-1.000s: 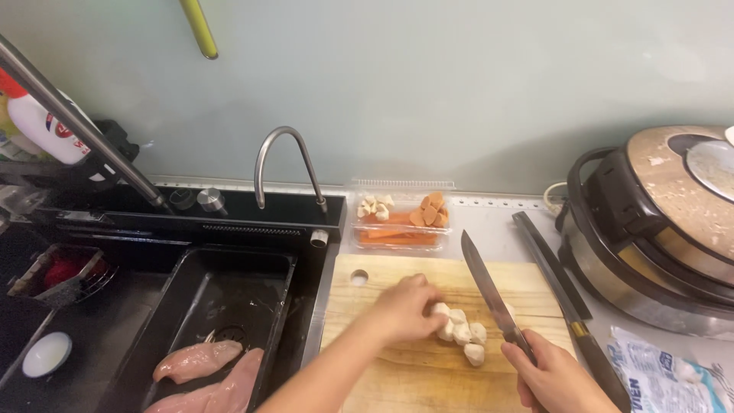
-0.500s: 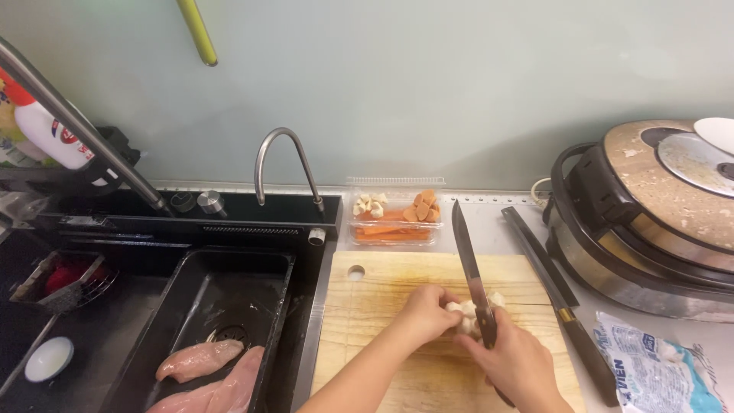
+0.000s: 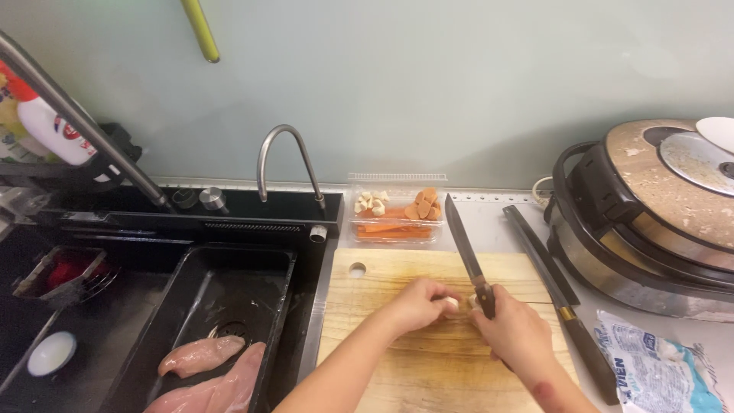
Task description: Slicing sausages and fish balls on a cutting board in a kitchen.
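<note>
A knife (image 3: 464, 241) is held by its handle in the right hand (image 3: 514, 330), whose grip is closed around it. The blade points away from the person, toward the wall and slightly left; its long axis runs from the hand up to a tip near the clear box (image 3: 396, 216) of cut vegetables. Small white pieces (image 3: 453, 304), probably garlic, are pinched in the closed grip of the left hand (image 3: 417, 304), just beside the blade's base. Both hands are over the wooden board (image 3: 382, 344) on the counter (image 3: 497, 222). A second knife (image 3: 558, 294) lies right of the board. Raw meat (image 3: 206, 367) lies in the sink (image 3: 229, 264).
</note>
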